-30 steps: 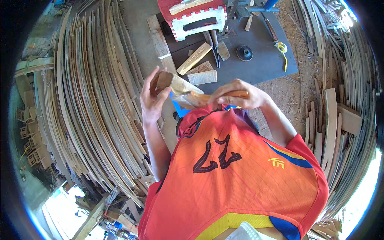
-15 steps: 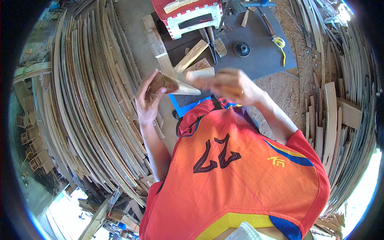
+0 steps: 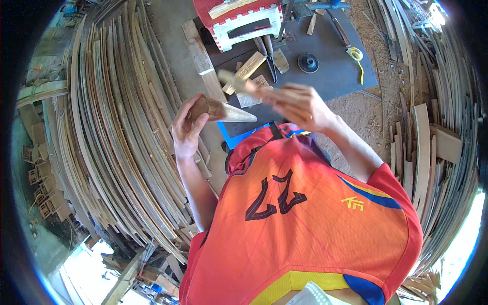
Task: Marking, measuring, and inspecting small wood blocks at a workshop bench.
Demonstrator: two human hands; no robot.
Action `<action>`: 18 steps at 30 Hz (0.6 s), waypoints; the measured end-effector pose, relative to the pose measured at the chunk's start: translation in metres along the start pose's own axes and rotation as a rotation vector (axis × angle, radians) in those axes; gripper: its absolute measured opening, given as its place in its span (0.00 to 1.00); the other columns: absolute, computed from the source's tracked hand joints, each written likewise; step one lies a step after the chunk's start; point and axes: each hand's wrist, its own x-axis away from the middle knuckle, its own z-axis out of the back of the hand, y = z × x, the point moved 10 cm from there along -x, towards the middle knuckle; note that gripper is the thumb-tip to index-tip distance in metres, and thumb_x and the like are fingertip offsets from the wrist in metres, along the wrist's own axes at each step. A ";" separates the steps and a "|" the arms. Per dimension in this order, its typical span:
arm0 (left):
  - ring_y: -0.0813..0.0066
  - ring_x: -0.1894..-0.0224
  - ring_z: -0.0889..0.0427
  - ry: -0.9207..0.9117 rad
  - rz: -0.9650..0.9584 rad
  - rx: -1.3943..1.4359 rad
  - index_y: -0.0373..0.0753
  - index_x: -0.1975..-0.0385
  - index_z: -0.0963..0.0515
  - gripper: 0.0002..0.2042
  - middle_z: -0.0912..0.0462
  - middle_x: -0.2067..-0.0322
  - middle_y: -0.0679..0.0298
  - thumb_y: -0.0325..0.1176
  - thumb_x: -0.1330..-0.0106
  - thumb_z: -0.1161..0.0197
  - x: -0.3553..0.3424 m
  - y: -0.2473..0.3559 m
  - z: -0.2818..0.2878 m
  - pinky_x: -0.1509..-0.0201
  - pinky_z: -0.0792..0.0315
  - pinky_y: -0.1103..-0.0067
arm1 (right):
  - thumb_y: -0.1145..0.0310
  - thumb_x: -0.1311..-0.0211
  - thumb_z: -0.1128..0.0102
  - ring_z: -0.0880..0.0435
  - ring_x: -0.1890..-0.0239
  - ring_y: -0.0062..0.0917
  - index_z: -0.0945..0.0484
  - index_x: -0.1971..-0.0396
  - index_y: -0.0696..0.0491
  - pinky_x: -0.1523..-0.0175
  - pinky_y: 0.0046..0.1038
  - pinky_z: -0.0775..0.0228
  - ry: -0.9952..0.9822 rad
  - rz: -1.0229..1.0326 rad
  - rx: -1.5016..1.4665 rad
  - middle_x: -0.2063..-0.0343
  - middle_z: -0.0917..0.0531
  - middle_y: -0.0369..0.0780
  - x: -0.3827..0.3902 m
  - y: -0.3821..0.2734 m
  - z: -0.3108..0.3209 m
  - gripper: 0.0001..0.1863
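"Left of centre, just beyond the red shirt (image 3: 305,203), what are the hands doing now?"

"The left hand (image 3: 187,133) grips the thick end of a wooden block (image 3: 223,110), thumb on its near side and fingers round the left; the block lies slantwise, its thin end pointing right; the right hand (image 3: 305,109) is closed on a wooden-handled tool (image 3: 238,83), though both are blurred."

"And what has just changed?"

"The tool; a second ago its head is low, by the thin end of the block, and now it is up at the far left, its head in view over the light wooden stick (image 3: 252,63); the left hand has hardly shifted, and keeps the same hold on the thick end."

"What does that mean for the work?"

"I judge that tool and block are apart at this instant; the block seems to be borne by the left hand alone, while the right hand does the moving; the exact shape of the tool's head I cannot tell, with so much blur."

"What lies about them?"

"Farther off, a dark board (image 3: 333,76) carries a black disc (image 3: 308,63) and, at its far side, a red and white stool (image 3: 246,17); long planks (image 3: 117,127) are stacked to the left; a blue sheet (image 3: 227,136) shows just nearer than the block."
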 end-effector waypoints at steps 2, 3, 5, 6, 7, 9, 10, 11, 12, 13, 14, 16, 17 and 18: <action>0.70 0.40 0.21 -0.010 -0.025 0.004 0.34 0.34 0.25 0.25 0.20 0.41 0.57 0.31 0.31 0.31 -0.001 0.007 -0.002 0.34 0.28 0.73 | 0.70 0.33 0.37 0.16 0.67 0.38 0.24 0.35 0.56 0.59 0.41 0.23 -0.131 0.074 0.009 0.62 0.14 0.45 0.005 -0.008 -0.015 0.26; 0.70 0.40 0.21 -0.034 0.007 -0.025 0.34 0.34 0.25 0.25 0.20 0.41 0.56 0.30 0.31 0.31 -0.003 0.010 -0.007 0.34 0.29 0.73 | 0.71 0.36 0.35 0.17 0.66 0.37 0.25 0.34 0.58 0.58 0.40 0.23 -0.259 0.146 0.022 0.57 0.12 0.43 0.007 -0.019 -0.029 0.29; 0.71 0.40 0.21 -0.063 0.037 -0.058 0.33 0.35 0.25 0.25 0.20 0.41 0.56 0.30 0.31 0.31 -0.006 0.010 -0.013 0.34 0.29 0.73 | 0.66 0.32 0.36 0.17 0.69 0.39 0.23 0.34 0.51 0.59 0.40 0.23 -0.371 0.139 -0.140 0.69 0.16 0.44 0.016 -0.037 -0.050 0.26; 0.71 0.40 0.21 -0.062 0.076 0.008 0.33 0.35 0.25 0.25 0.20 0.41 0.56 0.30 0.31 0.31 -0.005 0.003 -0.013 0.34 0.29 0.74 | 0.67 0.33 0.36 0.17 0.69 0.40 0.23 0.34 0.51 0.59 0.40 0.23 -0.350 0.100 -0.120 0.70 0.16 0.44 0.014 -0.032 -0.048 0.27; 0.71 0.40 0.21 -0.061 0.116 0.074 0.33 0.35 0.25 0.25 0.20 0.41 0.57 0.30 0.31 0.31 -0.006 -0.002 -0.013 0.34 0.29 0.74 | 0.67 0.33 0.36 0.17 0.69 0.40 0.23 0.34 0.52 0.59 0.39 0.23 -0.329 0.060 -0.100 0.70 0.16 0.43 0.011 -0.028 -0.043 0.27; 0.71 0.40 0.21 -0.048 0.096 0.090 0.33 0.35 0.25 0.25 0.20 0.42 0.57 0.31 0.32 0.30 -0.008 0.000 -0.012 0.34 0.29 0.75 | 0.68 0.34 0.36 0.18 0.70 0.40 0.23 0.35 0.54 0.61 0.39 0.23 -0.112 0.065 0.035 0.71 0.17 0.44 -0.007 -0.013 -0.010 0.26; 0.72 0.40 0.21 -0.040 0.074 0.108 0.33 0.35 0.25 0.26 0.20 0.42 0.58 0.31 0.32 0.29 -0.008 0.002 -0.012 0.34 0.30 0.75 | 0.69 0.35 0.36 0.18 0.70 0.39 0.23 0.36 0.56 0.61 0.39 0.23 0.073 0.059 0.104 0.71 0.17 0.44 -0.006 -0.009 -0.003 0.26; 0.72 0.40 0.21 -0.045 0.071 0.107 0.33 0.35 0.25 0.26 0.20 0.42 0.58 0.31 0.32 0.29 -0.010 0.003 -0.011 0.34 0.30 0.75 | 0.69 0.35 0.36 0.18 0.70 0.39 0.23 0.36 0.56 0.61 0.39 0.23 0.078 0.058 0.108 0.71 0.17 0.44 -0.003 -0.008 -0.005 0.26; 0.72 0.41 0.21 -0.062 0.060 0.039 0.33 0.35 0.25 0.26 0.20 0.42 0.58 0.32 0.32 0.29 -0.011 0.004 -0.012 0.34 0.30 0.75 | 0.69 0.34 0.36 0.17 0.69 0.39 0.24 0.36 0.56 0.61 0.39 0.23 -0.097 0.069 0.077 0.71 0.18 0.45 0.004 -0.012 -0.022 0.26; 0.72 0.41 0.21 -0.079 0.048 -0.028 0.34 0.35 0.25 0.26 0.19 0.42 0.58 0.32 0.32 0.29 -0.012 0.005 -0.013 0.34 0.30 0.75 | 0.69 0.34 0.37 0.17 0.69 0.39 0.24 0.35 0.57 0.61 0.39 0.23 -0.271 0.078 0.045 0.71 0.18 0.45 0.013 -0.017 -0.041 0.27; 0.71 0.40 0.21 -0.081 0.075 0.013 0.34 0.35 0.24 0.26 0.19 0.42 0.59 0.32 0.32 0.29 -0.010 -0.001 -0.010 0.33 0.30 0.75 | 0.69 0.33 0.37 0.17 0.69 0.39 0.25 0.35 0.56 0.60 0.39 0.23 -0.274 0.044 -0.055 0.71 0.18 0.45 0.022 -0.020 -0.048 0.27; 0.71 0.40 0.21 -0.023 0.087 0.030 0.35 0.36 0.24 0.26 0.19 0.42 0.59 0.32 0.32 0.29 -0.008 -0.009 0.003 0.33 0.31 0.76 | 0.69 0.33 0.37 0.18 0.69 0.39 0.25 0.35 0.55 0.61 0.39 0.23 -0.271 0.086 -0.035 0.71 0.18 0.44 0.025 -0.021 -0.050 0.27; 0.71 0.40 0.21 0.042 0.102 0.051 0.35 0.36 0.24 0.25 0.19 0.42 0.59 0.32 0.32 0.29 -0.007 -0.010 0.009 0.33 0.31 0.76 | 0.68 0.33 0.36 0.18 0.69 0.38 0.25 0.35 0.54 0.61 0.38 0.24 -0.276 0.129 -0.018 0.71 0.18 0.44 0.026 -0.024 -0.050 0.27; 0.72 0.40 0.21 0.086 0.118 0.047 0.35 0.36 0.24 0.25 0.18 0.43 0.59 0.32 0.32 0.29 -0.006 -0.011 0.013 0.32 0.31 0.75 | 0.68 0.33 0.36 0.18 0.69 0.38 0.25 0.35 0.54 0.61 0.38 0.24 -0.280 0.126 -0.021 0.71 0.18 0.44 0.024 -0.022 -0.047 0.27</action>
